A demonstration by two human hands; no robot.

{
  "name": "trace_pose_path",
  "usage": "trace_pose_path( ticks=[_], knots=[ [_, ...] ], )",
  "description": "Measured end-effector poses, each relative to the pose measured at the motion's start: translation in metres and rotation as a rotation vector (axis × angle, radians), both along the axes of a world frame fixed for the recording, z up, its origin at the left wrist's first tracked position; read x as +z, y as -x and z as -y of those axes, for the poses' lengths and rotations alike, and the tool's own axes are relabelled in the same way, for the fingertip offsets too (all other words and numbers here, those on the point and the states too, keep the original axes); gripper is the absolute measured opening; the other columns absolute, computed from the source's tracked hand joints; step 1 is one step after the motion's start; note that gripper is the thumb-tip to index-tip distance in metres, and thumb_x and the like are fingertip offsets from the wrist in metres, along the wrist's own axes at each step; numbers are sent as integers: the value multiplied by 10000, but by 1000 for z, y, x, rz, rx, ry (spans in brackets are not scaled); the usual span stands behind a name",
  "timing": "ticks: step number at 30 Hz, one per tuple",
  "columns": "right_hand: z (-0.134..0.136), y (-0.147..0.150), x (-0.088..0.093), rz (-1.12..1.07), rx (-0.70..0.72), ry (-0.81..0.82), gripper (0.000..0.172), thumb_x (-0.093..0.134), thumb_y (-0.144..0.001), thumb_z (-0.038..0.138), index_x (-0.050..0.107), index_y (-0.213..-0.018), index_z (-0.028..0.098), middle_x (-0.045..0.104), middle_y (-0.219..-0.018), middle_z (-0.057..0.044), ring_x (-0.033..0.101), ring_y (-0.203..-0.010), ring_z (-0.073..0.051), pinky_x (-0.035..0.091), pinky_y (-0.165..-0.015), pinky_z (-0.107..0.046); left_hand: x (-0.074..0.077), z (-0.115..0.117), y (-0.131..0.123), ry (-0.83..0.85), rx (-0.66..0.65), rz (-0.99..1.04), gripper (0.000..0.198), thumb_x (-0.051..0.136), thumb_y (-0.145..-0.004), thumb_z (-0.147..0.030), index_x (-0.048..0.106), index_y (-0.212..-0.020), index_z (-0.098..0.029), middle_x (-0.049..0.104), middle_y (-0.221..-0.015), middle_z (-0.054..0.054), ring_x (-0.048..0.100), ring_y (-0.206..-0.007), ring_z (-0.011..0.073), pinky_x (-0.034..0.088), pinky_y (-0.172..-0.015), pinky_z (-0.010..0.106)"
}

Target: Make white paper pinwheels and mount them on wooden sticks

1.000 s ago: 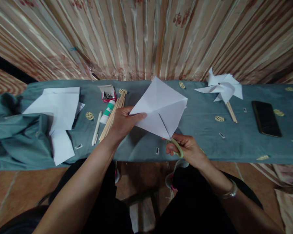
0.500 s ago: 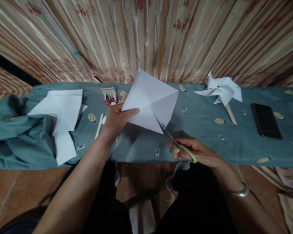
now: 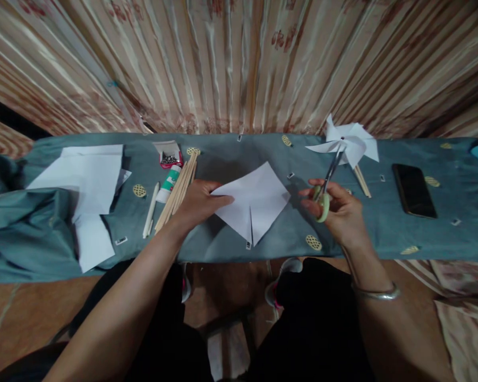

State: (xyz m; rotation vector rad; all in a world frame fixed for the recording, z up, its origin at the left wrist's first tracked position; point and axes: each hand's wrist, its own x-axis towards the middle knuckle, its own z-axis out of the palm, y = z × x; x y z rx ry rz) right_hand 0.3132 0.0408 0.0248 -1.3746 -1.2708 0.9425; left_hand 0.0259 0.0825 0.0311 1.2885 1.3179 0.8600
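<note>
A white paper square (image 3: pixel 254 202) with diagonal creases and a cut running in from its near corner lies on the teal cloth. My left hand (image 3: pixel 201 201) grips its left corner, thumb on top. My right hand (image 3: pixel 336 209) is to the right of the paper, closed on green-handled scissors (image 3: pixel 325 188) whose blades point away from me toward a finished white paper pinwheel (image 3: pixel 344 143) on a wooden stick.
The teal cloth covers a long table (image 3: pixel 382 233) against a striped curtain. Left of my hand lie wooden sticks (image 3: pixel 177 193), a glue stick (image 3: pixel 168 183), a pencil (image 3: pixel 150 208), a small box of pins (image 3: pixel 170 156) and white sheets (image 3: pixel 90 180). A black phone (image 3: pixel 413 190) lies at the right.
My left hand lowered the paper from the air onto the cloth. My right hand drew the scissors out of the cut and moved right, blades now pointing away from me.
</note>
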Motion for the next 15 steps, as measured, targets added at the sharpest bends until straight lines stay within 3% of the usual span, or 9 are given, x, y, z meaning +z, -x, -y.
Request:
trace_pose_path(
  ticks=[4, 9, 12, 15],
  knots=[
    [-1, 10, 3, 106, 122, 19, 491, 844, -636, 340, 672, -1089, 261, 739, -880, -5, 677, -803, -177, 534, -714, -310, -8, -1, -5, -6, -81, -52, 162, 781, -575, -257, 773, -717, -179, 711, -640, 12, 626, -575, 182, 454, -499, 251],
    [-2, 17, 1, 241, 129, 12, 398, 798, -680, 331, 698, -1044, 206, 713, -756, 5, 633, -670, -149, 487, -629, -292, -8, 0, -6, 18, -94, -26, 202, 803, -555, -260, 782, -741, -183, 725, -663, 11, 630, -580, 176, 473, -517, 252],
    [-2, 17, 1, 234, 120, 22, 376, 788, -676, 323, 703, -1020, 198, 719, -744, 2, 626, -646, -143, 476, -609, -285, -1, 3, -7, 55, -63, 55, 265, 824, -576, -309, 783, -800, -174, 749, -734, 25, 660, -638, 188, 501, -569, 264],
    [-2, 17, -1, 187, 98, 35, 355, 789, -659, 316, 704, -986, 209, 710, -717, 11, 619, -634, -142, 476, -605, -287, 4, 5, -11, 34, 73, 200, 424, 827, -620, -377, 756, -988, -177, 771, -895, 52, 700, -795, 210, 540, -717, 299]
  ],
)
